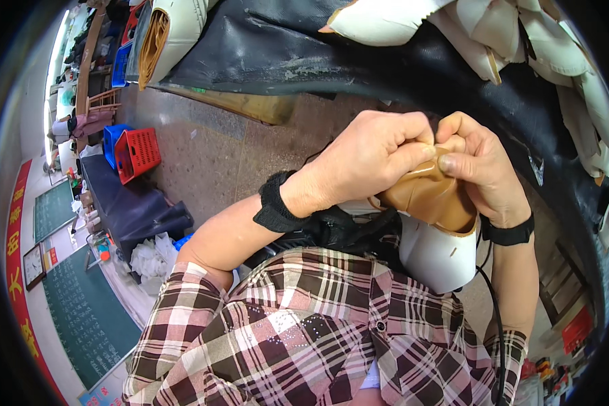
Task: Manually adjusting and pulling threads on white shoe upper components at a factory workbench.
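Note:
Both hands pinch the top of a piece made of shiny tan leather and white leather, which looks like a shoe or boot upper. My left hand is closed on the tan edge with thumb and curled fingers. My right hand grips the same edge close beside it, thumb pressed on the tan side. Between the fingertips the leather is bunched into folds. The white part hangs below, in front of my plaid shirt. Whatever lies inside the pinch is hidden by the fingers.
A black-covered bench runs across the far side. White leather pieces are heaped at its right, and a stacked white bundle with tan edges lies at left. A red basket stands on the left. A black cable hangs by my right forearm.

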